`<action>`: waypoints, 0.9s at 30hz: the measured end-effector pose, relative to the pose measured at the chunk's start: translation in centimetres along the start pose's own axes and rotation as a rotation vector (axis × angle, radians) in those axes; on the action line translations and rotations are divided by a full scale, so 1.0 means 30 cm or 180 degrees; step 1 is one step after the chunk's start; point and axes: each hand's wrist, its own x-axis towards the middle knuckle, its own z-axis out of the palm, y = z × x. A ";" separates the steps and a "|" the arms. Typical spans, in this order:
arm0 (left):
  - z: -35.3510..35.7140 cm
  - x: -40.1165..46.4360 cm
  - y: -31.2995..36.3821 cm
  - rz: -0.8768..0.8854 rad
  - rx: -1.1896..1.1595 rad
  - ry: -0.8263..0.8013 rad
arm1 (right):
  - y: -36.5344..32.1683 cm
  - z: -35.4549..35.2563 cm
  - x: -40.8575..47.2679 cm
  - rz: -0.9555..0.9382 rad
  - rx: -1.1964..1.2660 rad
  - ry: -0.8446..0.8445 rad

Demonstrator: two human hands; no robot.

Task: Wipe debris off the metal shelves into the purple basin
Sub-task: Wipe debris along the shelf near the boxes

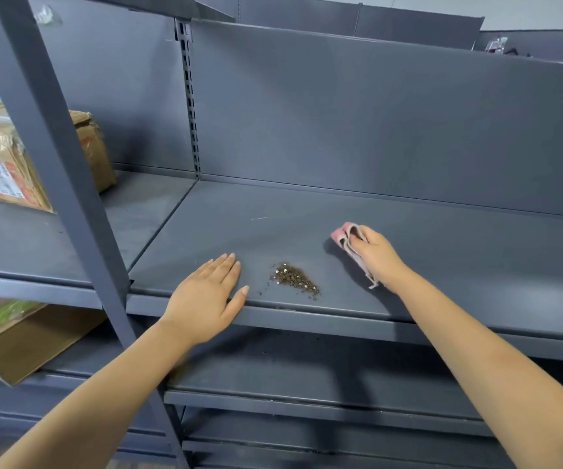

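Observation:
A small pile of dark brown debris (294, 278) with a few pale flecks lies near the front edge of a grey metal shelf (442, 252). My left hand (207, 294) rests flat on the shelf's front edge, just left of the pile, fingers straight. My right hand (376, 255) grips a folded pink cloth (346, 239) against the shelf, to the right of and slightly behind the pile. No purple basin is in view.
A slanted grey upright post (70, 184) crosses the left side. Taped cardboard boxes (6, 160) sit on the left shelf, and another box (26, 343) sits below it. Lower shelves (307, 377) run under my arms. A slotted rail (190, 96) divides the back panels.

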 end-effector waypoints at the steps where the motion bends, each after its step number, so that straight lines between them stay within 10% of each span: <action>1: -0.002 0.000 0.002 -0.0010 0.0021 -0.0014 | 0.013 0.003 -0.004 0.0049 -0.0198 0.0015; 13: -0.002 0.000 -0.003 0.0153 0.0151 0.0180 | -0.105 0.232 0.017 -0.0505 -0.0101 -0.1024; 27: -0.024 -0.011 -0.107 0.0060 0.0343 0.0157 | -0.148 0.245 0.381 -0.0309 -0.1095 -0.0339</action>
